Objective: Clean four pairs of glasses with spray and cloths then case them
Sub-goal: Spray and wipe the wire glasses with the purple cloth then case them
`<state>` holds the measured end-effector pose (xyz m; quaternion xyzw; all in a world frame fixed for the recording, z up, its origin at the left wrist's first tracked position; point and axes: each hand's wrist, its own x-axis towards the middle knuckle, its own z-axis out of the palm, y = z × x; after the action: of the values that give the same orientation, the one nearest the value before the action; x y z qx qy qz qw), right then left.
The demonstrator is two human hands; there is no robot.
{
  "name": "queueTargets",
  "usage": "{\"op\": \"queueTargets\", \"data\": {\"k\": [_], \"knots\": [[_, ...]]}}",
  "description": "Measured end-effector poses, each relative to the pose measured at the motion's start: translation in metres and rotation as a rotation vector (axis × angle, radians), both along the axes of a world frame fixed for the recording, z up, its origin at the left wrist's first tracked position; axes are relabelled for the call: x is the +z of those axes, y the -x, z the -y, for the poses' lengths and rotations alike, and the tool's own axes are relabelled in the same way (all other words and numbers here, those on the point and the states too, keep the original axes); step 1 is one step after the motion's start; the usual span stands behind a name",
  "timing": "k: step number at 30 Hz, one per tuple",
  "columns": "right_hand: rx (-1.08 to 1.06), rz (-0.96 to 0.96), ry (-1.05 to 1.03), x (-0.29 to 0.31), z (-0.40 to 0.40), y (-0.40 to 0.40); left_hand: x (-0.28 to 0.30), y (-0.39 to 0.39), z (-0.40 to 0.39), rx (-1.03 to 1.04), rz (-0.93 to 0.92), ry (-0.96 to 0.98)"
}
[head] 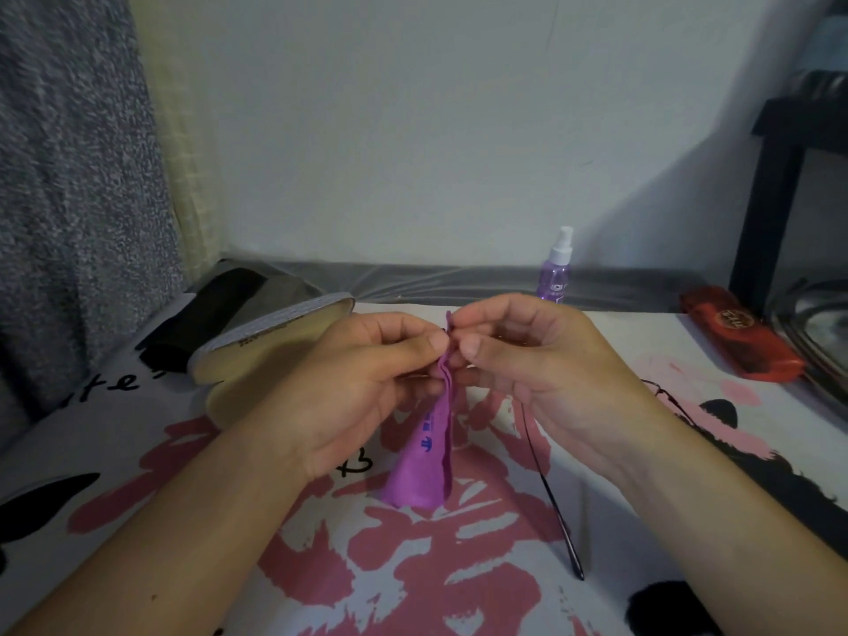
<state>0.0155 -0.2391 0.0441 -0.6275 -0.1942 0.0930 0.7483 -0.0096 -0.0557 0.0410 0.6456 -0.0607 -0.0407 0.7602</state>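
Both hands raised together above the patterned cloth on the table, meeting at the centre of the view. Left hand with thumb and fingertips pinching the top of a purple cleaning cloth, folded and hanging down between the palms (blue print on its lower half). Right hand pinching the same cloth from the opposite side, fingers curled, thumb pressed against the fold. Thin dark glasses held at the right hand, one temple arm trailing down and toward the camera below the wrist; lenses hidden behind the cloth and fingers. Open beige-lined glasses case just behind the left hand, dark cases stacked behind it. Purple spray bottle upright near the wall, beyond the hands. Red glasses case lying closed well to the right.
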Motion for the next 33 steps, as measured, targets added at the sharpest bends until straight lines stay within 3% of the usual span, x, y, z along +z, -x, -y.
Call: {"op": "queueTargets", "data": {"k": [19, 29, 33], "knots": [[-0.003, 0.016, -0.047, -0.002, -0.002, 0.0, 0.0, 0.003, 0.006, 0.054, 0.03, 0.007], [0.01, 0.055, -0.017, 0.001, -0.003, 0.001, 0.004, 0.004, 0.002, -0.086, 0.013, 0.054], [-0.063, 0.096, -0.043, 0.005, 0.005, -0.002, 0.014, 0.001, -0.009, 0.159, 0.092, 0.07]]}}
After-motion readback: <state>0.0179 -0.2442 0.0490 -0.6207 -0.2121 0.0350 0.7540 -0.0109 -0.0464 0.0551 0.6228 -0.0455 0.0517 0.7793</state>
